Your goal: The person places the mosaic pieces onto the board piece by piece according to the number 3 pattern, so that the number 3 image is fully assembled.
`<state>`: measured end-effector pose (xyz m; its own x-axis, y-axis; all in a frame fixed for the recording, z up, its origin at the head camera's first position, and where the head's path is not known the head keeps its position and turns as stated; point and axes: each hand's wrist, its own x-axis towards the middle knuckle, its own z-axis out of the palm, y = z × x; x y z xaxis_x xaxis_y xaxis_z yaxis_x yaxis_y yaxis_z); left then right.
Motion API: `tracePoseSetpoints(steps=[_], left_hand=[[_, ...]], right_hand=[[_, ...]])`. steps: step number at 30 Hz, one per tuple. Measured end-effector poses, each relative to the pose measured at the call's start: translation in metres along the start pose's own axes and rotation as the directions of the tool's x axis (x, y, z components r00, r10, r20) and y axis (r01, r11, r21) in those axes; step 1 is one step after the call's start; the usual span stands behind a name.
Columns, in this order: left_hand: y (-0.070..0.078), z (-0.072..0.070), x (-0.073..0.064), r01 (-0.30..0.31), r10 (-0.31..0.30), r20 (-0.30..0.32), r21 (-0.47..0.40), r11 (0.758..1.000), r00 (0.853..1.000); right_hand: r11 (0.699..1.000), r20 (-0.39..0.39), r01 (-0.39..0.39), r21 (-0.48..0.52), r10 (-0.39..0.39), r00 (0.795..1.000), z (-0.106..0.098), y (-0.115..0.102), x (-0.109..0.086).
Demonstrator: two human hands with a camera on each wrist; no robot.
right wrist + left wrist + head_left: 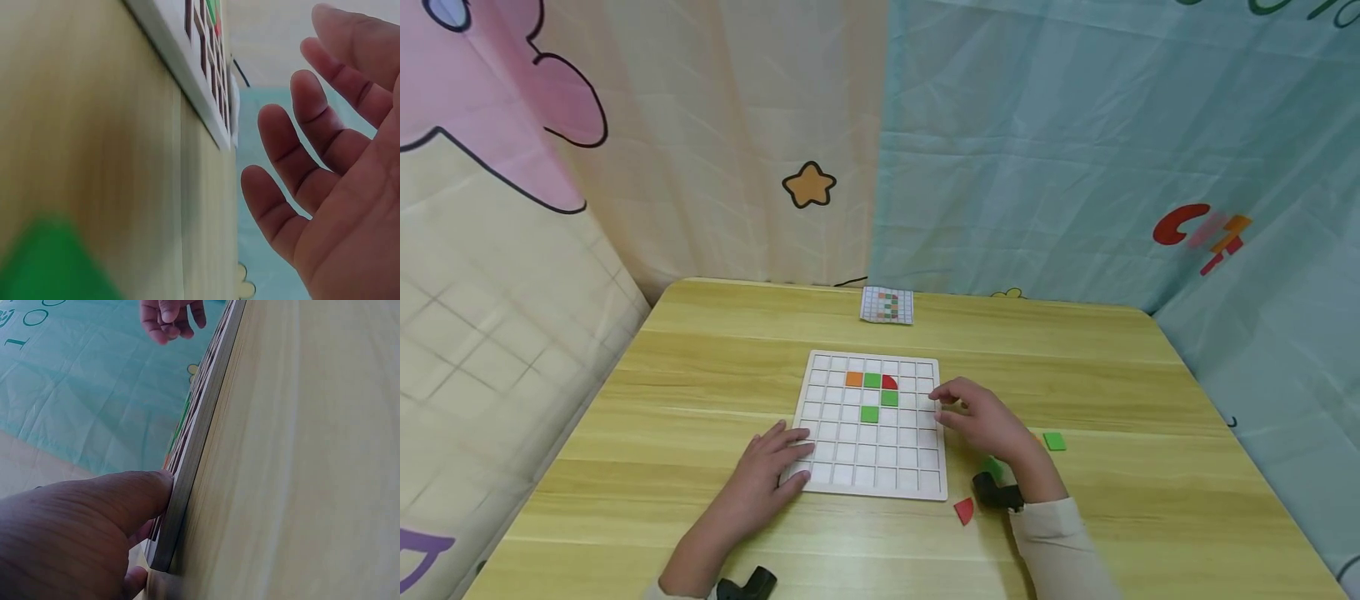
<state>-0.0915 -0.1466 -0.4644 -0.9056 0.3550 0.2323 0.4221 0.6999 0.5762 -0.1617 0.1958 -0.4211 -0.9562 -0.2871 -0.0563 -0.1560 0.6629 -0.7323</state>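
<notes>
A white grid board (865, 477) lies on the wooden table with several coloured pieces in its cells: an orange square (854, 379), a green square (872, 381), a red quarter-circle (890, 382) and two more green squares. My left hand (767, 467) rests on the board's left edge, fingers spread; in the left wrist view its thumb (147, 494) touches the rim. Over the board's right edge hovers my right hand (981, 417), its fingers loosely bent. The right wrist view shows nothing between those fingers (284, 150).
Right of the board lie a loose green square (1055, 442), a red quarter-circle piece (964, 511) and a green piece (993, 468) partly under the right wrist. A small printed pattern card (887, 306) stands near the table's back edge, before the curtains.
</notes>
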Motion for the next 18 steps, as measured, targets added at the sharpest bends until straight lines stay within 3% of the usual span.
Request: tracePoseSetpoints(steps=[11, 18], left_hand=[[0.0, 0.001, 0.0, -0.005, 0.005, -0.009, -0.01, 1.0, 1.0], [-0.001, 0.001, -0.001, -0.008, 0.007, -0.012, -0.016, 1.0, 1.0]], right_hand=[[0.997, -0.033, 0.065, -0.048, -0.067, 0.997, -0.028, 0.024, -0.028], [0.996, -0.045, 0.041, -0.074, -0.044, 0.998, -0.036, 0.038, -0.043]])
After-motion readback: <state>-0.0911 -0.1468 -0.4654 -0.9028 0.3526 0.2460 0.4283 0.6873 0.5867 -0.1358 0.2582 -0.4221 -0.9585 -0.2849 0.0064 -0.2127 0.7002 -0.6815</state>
